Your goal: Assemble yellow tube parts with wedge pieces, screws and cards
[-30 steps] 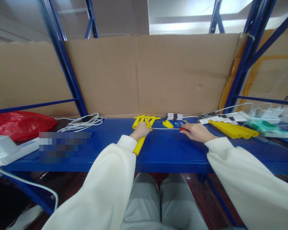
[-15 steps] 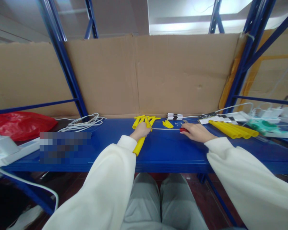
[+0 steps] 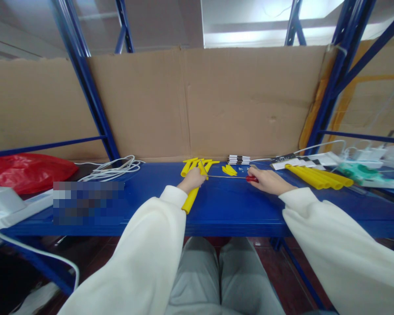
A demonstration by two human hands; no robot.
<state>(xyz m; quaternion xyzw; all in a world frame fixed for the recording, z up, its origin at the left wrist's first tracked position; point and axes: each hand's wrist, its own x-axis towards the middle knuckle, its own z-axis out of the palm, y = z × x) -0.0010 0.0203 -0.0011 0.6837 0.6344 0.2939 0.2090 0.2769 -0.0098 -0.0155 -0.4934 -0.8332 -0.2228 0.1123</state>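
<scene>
My left hand (image 3: 196, 178) is closed around a yellow tube (image 3: 191, 201), whose near end slants toward the front of the blue shelf (image 3: 236, 205). In my right hand (image 3: 267, 180) is the red handle of a screwdriver (image 3: 228, 176). Its thin metal shaft points left and meets yellow plastic at my left fingers; the tip's exact contact is hidden. Just behind my left hand lie several yellow T-shaped pieces (image 3: 213, 162). Small flat yellow parts (image 3: 229, 169) rest behind the shaft, near a stack of white-and-dark pieces (image 3: 239, 159).
Several yellow tubes (image 3: 315, 177) lie at the right beside a green-and-white packet (image 3: 364, 173). On the left are coiled white cable (image 3: 118, 168), a red plastic bag (image 3: 29, 173) and a white power strip (image 3: 29, 210). Cardboard (image 3: 236, 100) stands along the back.
The screwdriver's handle appears slightly turned in my right hand, whose fingers have shifted a little. My left hand and the yellow tube stay in place.
</scene>
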